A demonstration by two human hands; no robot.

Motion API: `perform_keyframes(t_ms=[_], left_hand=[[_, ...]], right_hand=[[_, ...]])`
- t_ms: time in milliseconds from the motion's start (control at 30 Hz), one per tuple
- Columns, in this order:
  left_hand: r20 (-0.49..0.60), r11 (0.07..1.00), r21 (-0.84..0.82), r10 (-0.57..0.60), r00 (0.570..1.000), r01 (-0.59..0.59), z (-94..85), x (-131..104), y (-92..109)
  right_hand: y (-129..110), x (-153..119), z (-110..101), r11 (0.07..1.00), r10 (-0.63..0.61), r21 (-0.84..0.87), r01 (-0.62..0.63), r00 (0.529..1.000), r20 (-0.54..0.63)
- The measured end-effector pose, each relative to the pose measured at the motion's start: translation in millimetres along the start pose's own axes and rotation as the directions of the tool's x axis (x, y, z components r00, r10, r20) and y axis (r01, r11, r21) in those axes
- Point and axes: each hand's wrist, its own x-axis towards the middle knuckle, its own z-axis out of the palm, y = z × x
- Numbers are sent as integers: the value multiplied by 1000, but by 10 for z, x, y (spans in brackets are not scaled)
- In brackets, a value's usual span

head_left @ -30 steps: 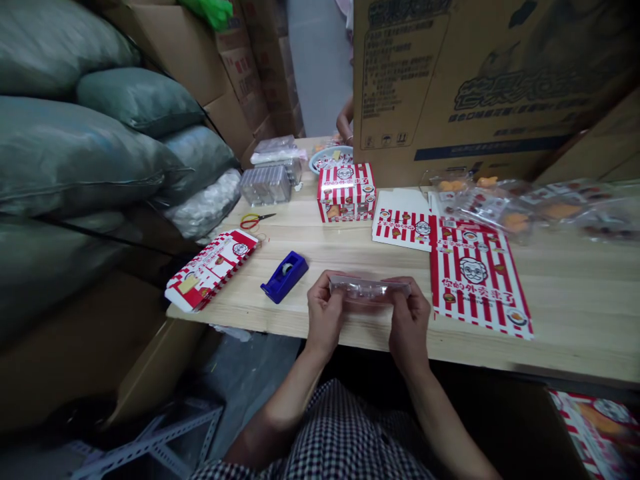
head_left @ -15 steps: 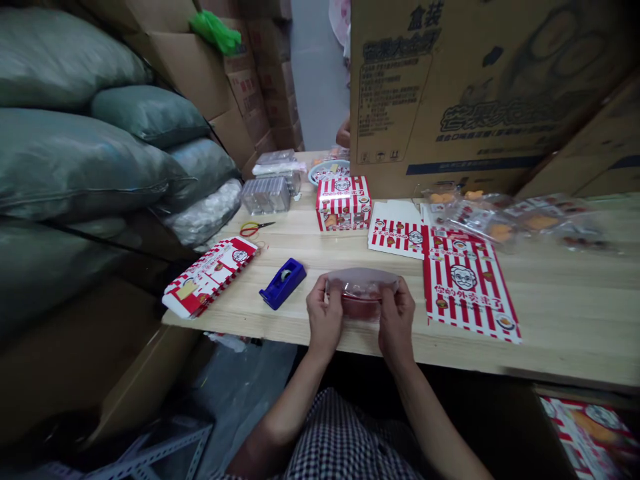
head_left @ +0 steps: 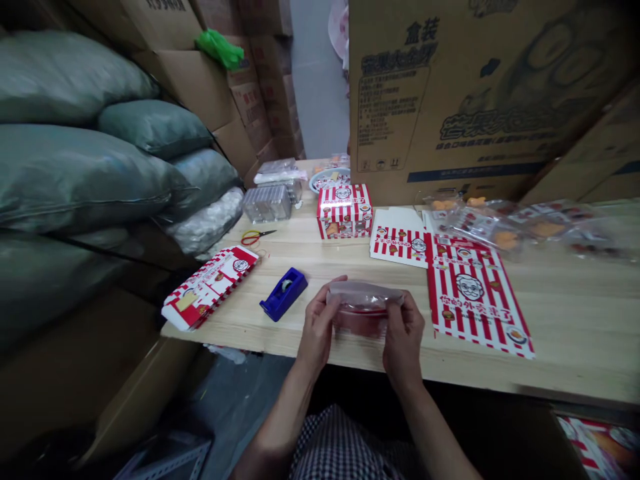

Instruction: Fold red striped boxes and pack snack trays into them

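Observation:
Between my hands, just over the table's front edge, is a clear plastic bag [head_left: 367, 300] with a whitish top flap and something red in its lower part. My left hand [head_left: 319, 327] pinches its left end, thumb on the near side. At the right end, my right hand [head_left: 404, 337] grips the bag with bent fingers. What the red content is, I cannot make out. A blue tape dispenser [head_left: 284, 294] stands left of my left hand. Flat red-and-white striped cartons [head_left: 475, 293] lie to the right of my right hand.
Behind the bag stands a folded striped box [head_left: 345, 211]. More flat cartons [head_left: 213, 287], scissors [head_left: 257, 236] and clear plastic cases [head_left: 267, 203] are at the left. Bagged pieces [head_left: 505, 227] lie at the back right, below a large cardboard box [head_left: 390, 133]. Stuffed sacks [head_left: 75, 173] pile up left.
Both hands still hold the bag, its flap now tilted and wrinkled differently. My right hand has shifted slightly outward. The view has tipped up a little, and the person's hand at the back is out of sight.

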Motion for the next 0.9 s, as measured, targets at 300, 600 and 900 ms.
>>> perform_keyframes(t_ms=[300,600,900], left_hand=[[90,996,-72,-55,994,61,-149,104,-23],[104,995,96,-13,994,3,-205,202,-39],[56,999,47,2,998,-5,-64,239,-7]], right_hand=[[25,58,-29,995,56,83,-62,996,72],[-87,168,-283,912,234,241,-333,902,362],[-111,261,-167,958,193,143,-249,926,325]])
